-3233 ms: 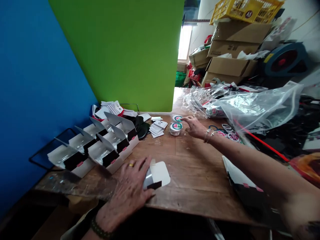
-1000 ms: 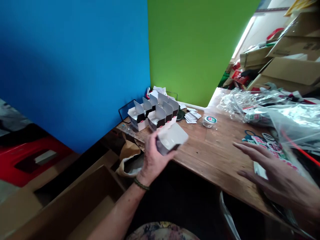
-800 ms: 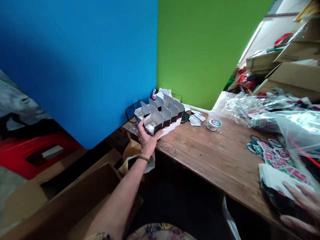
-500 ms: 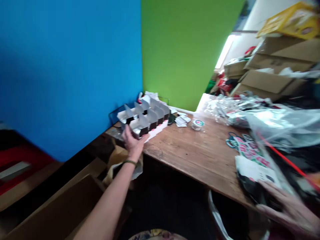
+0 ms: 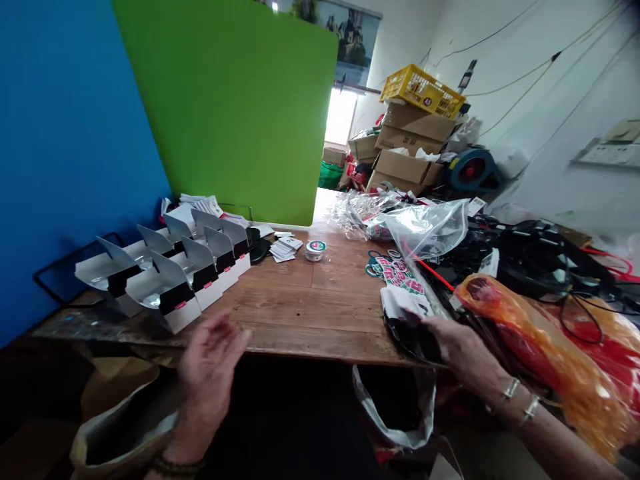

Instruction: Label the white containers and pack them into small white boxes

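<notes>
My left hand hovers near the table's front edge, palm up with its fingers apart, holding nothing. Beyond it to the left stand several small open boxes, white and black with raised flaps, in two rows. At the right front, my right hand reaches to a black packet with a white top part. Its fingers are bent at the packet's right side, their tips partly hidden. Stickers with pink and green lettering lie just behind the packet.
A round clear tub and white cards lie on the wooden table. Plastic bags, a red-orange wrapped bundle and black items crowd the right. Below the front edge are an open paper bag and a white-rimmed bag.
The view has swung right. My left hand has let go of the near end of the boxes and moved away from them. My right hand is now at the black packet's edge.
</notes>
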A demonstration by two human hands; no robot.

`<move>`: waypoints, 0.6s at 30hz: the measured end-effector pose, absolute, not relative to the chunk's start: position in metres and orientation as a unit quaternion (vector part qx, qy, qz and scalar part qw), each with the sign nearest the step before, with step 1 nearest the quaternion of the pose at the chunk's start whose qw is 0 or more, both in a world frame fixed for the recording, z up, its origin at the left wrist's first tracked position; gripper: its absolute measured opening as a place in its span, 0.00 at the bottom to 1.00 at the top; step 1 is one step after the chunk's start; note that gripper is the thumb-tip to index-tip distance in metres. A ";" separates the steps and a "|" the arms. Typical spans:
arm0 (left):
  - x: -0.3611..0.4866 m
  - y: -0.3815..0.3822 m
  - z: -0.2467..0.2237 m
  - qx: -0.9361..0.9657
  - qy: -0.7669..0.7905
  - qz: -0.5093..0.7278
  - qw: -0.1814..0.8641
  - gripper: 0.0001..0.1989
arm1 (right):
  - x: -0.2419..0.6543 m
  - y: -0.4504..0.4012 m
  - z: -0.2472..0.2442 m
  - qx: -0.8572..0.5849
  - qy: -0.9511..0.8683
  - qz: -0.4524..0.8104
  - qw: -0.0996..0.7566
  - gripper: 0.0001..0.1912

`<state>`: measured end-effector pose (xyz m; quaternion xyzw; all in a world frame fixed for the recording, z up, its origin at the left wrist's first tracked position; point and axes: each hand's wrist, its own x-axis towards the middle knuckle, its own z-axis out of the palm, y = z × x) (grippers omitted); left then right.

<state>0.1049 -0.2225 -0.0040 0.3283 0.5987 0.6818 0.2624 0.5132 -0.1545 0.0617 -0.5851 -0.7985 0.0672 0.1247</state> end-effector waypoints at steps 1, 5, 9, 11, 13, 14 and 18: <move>0.119 -0.223 0.003 0.327 0.563 0.672 0.353 0.29 | 0.510 -0.155 0.066 -0.593 -0.791 0.023 0.147 0.24; 0.169 -0.217 0.030 0.325 0.353 0.546 0.687 0.25 | 0.470 -0.173 0.064 -0.480 -0.844 -0.048 0.232 0.30; 0.187 -0.207 0.033 0.320 0.285 0.528 0.733 0.25 | 0.404 -0.209 0.032 -0.237 -0.943 0.029 0.232 0.31; 0.182 -0.207 0.025 0.314 0.323 0.564 0.692 0.25 | 0.381 -0.218 0.022 -0.214 -0.944 0.088 0.237 0.26; 0.173 -0.212 0.016 0.327 0.355 0.591 0.647 0.25 | 0.367 -0.217 0.020 -0.258 -0.919 0.148 0.261 0.26; 0.169 -0.216 0.013 0.345 0.371 0.592 0.626 0.24 | 0.362 -0.214 0.020 -0.292 -0.900 0.163 0.281 0.28; 0.156 -0.236 0.005 0.445 0.470 0.551 0.526 0.23 | 0.349 -0.199 0.020 -0.377 -0.844 0.146 0.353 0.35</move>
